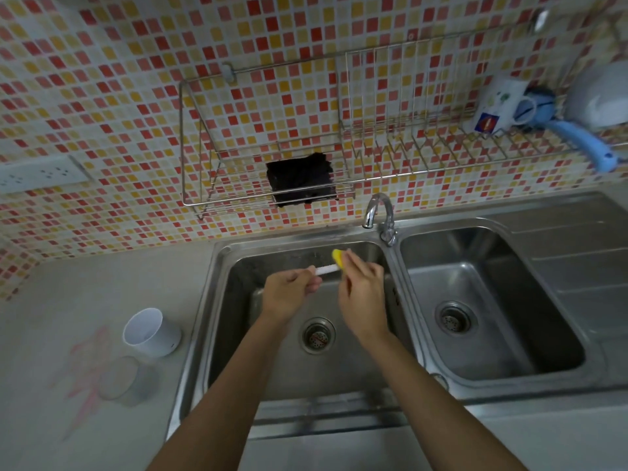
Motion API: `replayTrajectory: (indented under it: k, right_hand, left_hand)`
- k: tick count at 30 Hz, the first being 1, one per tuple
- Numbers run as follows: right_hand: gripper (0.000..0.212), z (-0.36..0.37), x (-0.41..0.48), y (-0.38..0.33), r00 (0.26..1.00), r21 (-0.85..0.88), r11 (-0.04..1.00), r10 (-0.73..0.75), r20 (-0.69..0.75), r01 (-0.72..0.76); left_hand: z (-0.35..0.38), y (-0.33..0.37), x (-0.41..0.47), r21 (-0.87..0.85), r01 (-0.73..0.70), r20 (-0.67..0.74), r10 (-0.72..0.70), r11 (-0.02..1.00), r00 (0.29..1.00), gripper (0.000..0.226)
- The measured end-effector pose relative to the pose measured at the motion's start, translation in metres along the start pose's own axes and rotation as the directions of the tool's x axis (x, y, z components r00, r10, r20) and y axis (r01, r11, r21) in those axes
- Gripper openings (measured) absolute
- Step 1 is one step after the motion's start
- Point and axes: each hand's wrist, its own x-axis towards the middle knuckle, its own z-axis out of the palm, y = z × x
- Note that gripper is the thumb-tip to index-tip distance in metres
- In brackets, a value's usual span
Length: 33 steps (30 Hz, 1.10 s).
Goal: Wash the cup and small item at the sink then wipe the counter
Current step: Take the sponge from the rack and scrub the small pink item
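Over the left basin of the steel sink point(234, 266), my left hand point(289, 292) grips a small white stick-like item point(325, 269) by one end. My right hand point(362, 288) holds a yellow sponge point(338, 258) against the item's other end. A white cup point(151, 332) stands upright on the grey counter point(102, 277) left of the sink. A clear glass point(127, 380) stands just in front of it, over a reddish smear point(90, 368) on the counter.
The tap point(379, 212) rises between the two basins; no water is seen running. A wire wall rack point(339, 147) holds a dark cloth point(300, 180), a printed mug point(498, 105) and a blue-handled pan point(584, 144). A drainboard lies at the right, a wall socket point(42, 173) at the left.
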Motion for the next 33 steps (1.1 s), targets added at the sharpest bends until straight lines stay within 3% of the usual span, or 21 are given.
replayTrajectory:
  k: [2,6,11,14,18,24,27,31,33]
  right_hand:
    - [0.048,-0.001,-0.002,0.001,1.000,0.007,1.000,0.029,-0.003,-0.029]
    - [0.050,0.002,-0.018,-0.004,0.985,-0.009,0.986,-0.167,0.045,0.167]
    - [0.040,-0.007,0.017,0.067,0.989,-0.009,0.989,0.148,-0.027,-0.148]
    - [0.032,-0.016,0.048,0.103,0.970,-0.068,0.967,0.241,-0.043,-0.244]
    - [0.019,-0.008,0.084,0.135,0.926,-0.075,0.927,0.373,0.055,-0.369]
    - [0.049,0.014,0.108,0.148,0.861,-0.113,0.899,0.438,0.259,-0.424]
    - [0.046,0.021,0.104,0.148,0.853,-0.128,0.920,0.392,0.344,-0.371]
    - [0.047,0.010,0.101,0.145,0.847,0.107,0.856,0.469,0.249,-0.505]
    - [0.044,0.005,0.094,0.150,0.770,0.221,0.738,0.602,0.212,-0.638]
  left_hand:
    - [0.004,-0.002,0.001,0.016,-0.007,-0.010,0.007,1.000,1.000,0.014]
    - [0.010,-0.008,0.008,0.072,-0.049,0.005,0.049,0.996,0.999,0.019]
    - [0.023,-0.008,0.022,0.302,-0.187,0.055,0.179,0.935,0.982,0.014]
    - [0.036,-0.005,0.034,0.394,-0.239,0.121,0.208,0.887,0.971,0.009]
    - [0.059,-0.005,0.059,0.410,-0.237,0.141,0.196,0.881,0.971,0.010]
    - [0.093,-0.003,0.090,0.372,-0.299,0.213,0.233,0.879,0.949,0.015]
    - [0.103,-0.001,0.097,0.340,-0.327,0.246,0.252,0.882,0.936,0.015]
    - [0.107,-0.001,0.102,0.326,-0.333,0.256,0.256,0.885,0.932,0.018]
    - [0.106,0.000,0.104,0.340,-0.328,0.249,0.252,0.881,0.935,0.014]
